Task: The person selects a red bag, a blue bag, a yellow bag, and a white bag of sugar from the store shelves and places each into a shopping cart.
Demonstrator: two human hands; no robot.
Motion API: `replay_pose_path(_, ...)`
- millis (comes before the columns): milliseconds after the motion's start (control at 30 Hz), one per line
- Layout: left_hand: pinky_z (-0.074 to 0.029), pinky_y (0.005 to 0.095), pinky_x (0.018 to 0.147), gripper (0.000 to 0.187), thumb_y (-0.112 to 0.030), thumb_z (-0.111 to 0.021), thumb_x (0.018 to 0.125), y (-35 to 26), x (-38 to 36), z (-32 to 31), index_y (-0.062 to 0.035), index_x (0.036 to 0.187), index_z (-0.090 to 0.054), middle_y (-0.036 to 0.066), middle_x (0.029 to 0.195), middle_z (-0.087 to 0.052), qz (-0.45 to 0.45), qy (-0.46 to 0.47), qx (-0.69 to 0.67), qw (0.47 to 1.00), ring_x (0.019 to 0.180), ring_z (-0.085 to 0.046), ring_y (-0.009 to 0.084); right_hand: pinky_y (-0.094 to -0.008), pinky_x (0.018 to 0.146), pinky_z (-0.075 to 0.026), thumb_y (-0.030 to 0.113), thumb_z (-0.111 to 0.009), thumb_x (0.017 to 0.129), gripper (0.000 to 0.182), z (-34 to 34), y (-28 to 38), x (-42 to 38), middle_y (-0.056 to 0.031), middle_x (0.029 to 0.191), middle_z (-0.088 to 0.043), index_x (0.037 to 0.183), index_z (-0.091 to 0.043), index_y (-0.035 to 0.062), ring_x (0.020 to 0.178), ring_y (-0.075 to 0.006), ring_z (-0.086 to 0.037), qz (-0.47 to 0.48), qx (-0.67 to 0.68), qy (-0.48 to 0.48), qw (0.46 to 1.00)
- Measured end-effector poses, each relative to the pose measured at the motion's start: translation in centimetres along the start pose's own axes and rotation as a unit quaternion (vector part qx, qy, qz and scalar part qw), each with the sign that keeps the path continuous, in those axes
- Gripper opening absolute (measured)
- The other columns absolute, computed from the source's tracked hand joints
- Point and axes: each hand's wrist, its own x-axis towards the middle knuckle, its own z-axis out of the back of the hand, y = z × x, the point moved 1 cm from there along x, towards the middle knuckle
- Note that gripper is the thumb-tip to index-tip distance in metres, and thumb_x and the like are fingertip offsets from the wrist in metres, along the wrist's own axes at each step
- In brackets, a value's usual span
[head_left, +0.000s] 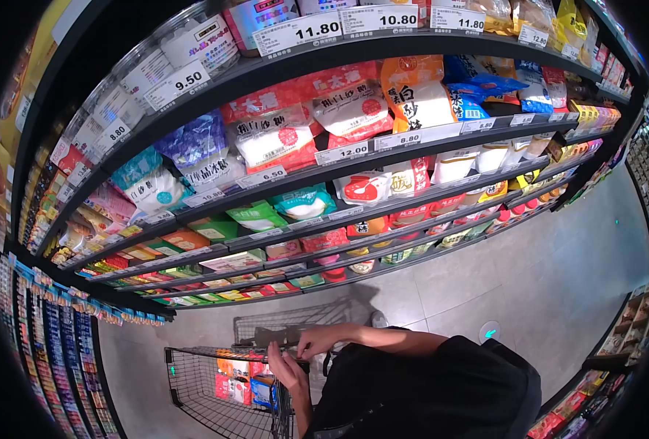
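My left hand (286,368) is at the near end of a black wire shopping cart (200,384), its fingers stretched out straight. Just above it my right hand (320,339) has its fingers curled in, close to the left fingertips. What the right fingers hold, if anything, is too small to tell. A dark grey flat piece (279,336) shows beside both hands at the cart's edge. Inside the cart lie several bagged goods, among them a red-and-white bag (233,389) and a blue bag (264,393). My black sleeve and shirt hide part of the cart's near end.
Curved in the view, a long shelf (419,137) carries bagged sugar (273,139), jars and boxes behind price tags. Another stocked shelf (46,329) stands at left, and more shelving (617,344) at right. Grey tiled floor (441,278) with an arrow marker (490,333) lies between.
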Motion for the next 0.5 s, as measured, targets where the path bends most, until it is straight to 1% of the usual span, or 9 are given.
replay_pose_path(33, -0.031, 0.0479, 0.106, 0.037, -0.014, -0.044, 0.099, 0.0, 0.0, -0.1, 0.0040, 0.131, -0.049, 0.025, 0.135, -0.048, -0.004, 0.001, 0.001, 1.000, 0.126, -0.044, 0.0402, -0.0342, 0.075, -0.050, 0.024, -0.061, 0.086, 0.034, -0.1, -0.3, 0.0, -0.0139, 0.093, -0.072, 0.108, -0.068, 0.0002, 0.084, -0.0222, -0.068, -0.001, 0.000, -0.001, 1.000)
replay_pose_path(100, -0.031, 0.0480, 0.106, 0.037, -0.014, -0.045, 0.099, 0.0, 0.0, -0.1, 0.0039, 0.131, -0.049, 0.025, 0.135, -0.048, 0.002, 0.003, -0.004, 1.000, 0.126, -0.044, 0.0402, -0.0368, 0.071, -0.049, 0.025, -0.061, 0.082, 0.030, -0.4, -0.9, -0.2, -0.0124, 0.089, -0.071, 0.102, -0.071, 0.0049, 0.079, -0.0235, -0.067, 0.038, -0.021, -0.038, 0.998)
replay_pose_path(133, -0.032, 0.0480, 0.106, 0.037, -0.014, -0.045, 0.099, 0.0, 0.0, -0.1, 0.0039, 0.131, -0.049, 0.025, 0.135, -0.048, 0.008, 0.004, -0.008, 1.000, 0.126, -0.045, 0.0401, -0.0368, 0.071, -0.049, 0.025, -0.061, 0.082, 0.030, -0.3, -0.4, -0.4, -0.0124, 0.089, -0.071, 0.102, -0.071, 0.0049, 0.079, -0.0235, -0.067, 0.037, -0.022, -0.037, 0.998)
replay_pose_path(200, -0.032, 0.0479, 0.106, 0.037, -0.013, -0.046, 0.098, 0.3, -0.1, -0.2, 0.0039, 0.131, -0.049, 0.025, 0.135, -0.048, 0.003, -0.001, -0.003, 1.000, 0.125, -0.045, 0.0400, -0.0352, 0.078, -0.051, 0.025, -0.061, 0.086, 0.033, 0.0, 0.3, -0.8, -0.0122, 0.097, -0.072, 0.108, -0.069, 0.0019, 0.088, -0.0246, -0.068, -0.002, -0.056, -0.005, 0.998)
replay_pose_path(300, -0.033, 0.0477, 0.105, 0.037, -0.011, -0.047, 0.098, 0.3, -0.2, -0.2, 0.0038, 0.131, -0.049, 0.024, 0.134, -0.050, -0.005, -0.008, 0.002, 1.000, 0.125, -0.046, 0.0399, -0.0362, 0.078, -0.050, 0.026, -0.061, 0.085, 0.032, -0.4, -0.4, -0.5, -0.0116, 0.098, -0.072, 0.107, -0.069, 0.0032, 0.089, -0.0261, -0.068, -0.012, -0.048, 0.000, 0.999)
replay_pose_path(400, -0.033, 0.0475, 0.105, 0.037, -0.009, -0.049, 0.097, 0.4, -0.2, -0.3, 0.0033, 0.132, -0.049, 0.024, 0.133, -0.050, -0.014, -0.015, 0.007, 1.000, 0.124, -0.046, 0.0399, -0.0371, 0.078, -0.050, 0.027, -0.061, 0.085, 0.032, 0.0, 0.6, -0.7, -0.0119, 0.098, -0.071, 0.105, -0.069, 0.0036, 0.090, -0.0270, -0.067, -0.029, -0.055, 0.021, 0.998)
replay_pose_path(500, -0.034, 0.0475, 0.105, 0.037, -0.008, -0.049, 0.097, 1.0, -0.3, -0.5, 0.0025, 0.132, -0.049, 0.024, 0.133, -0.050, -0.019, -0.017, 0.014, 1.000, 0.124, -0.046, 0.0399, -0.0379, 0.078, -0.050, 0.028, -0.060, 0.086, 0.032, -0.4, -0.2, -0.2, -0.0123, 0.097, -0.071, 0.104, -0.069, 0.0034, 0.090, -0.0279, -0.067, -0.011, -0.062, 0.019, 0.998)
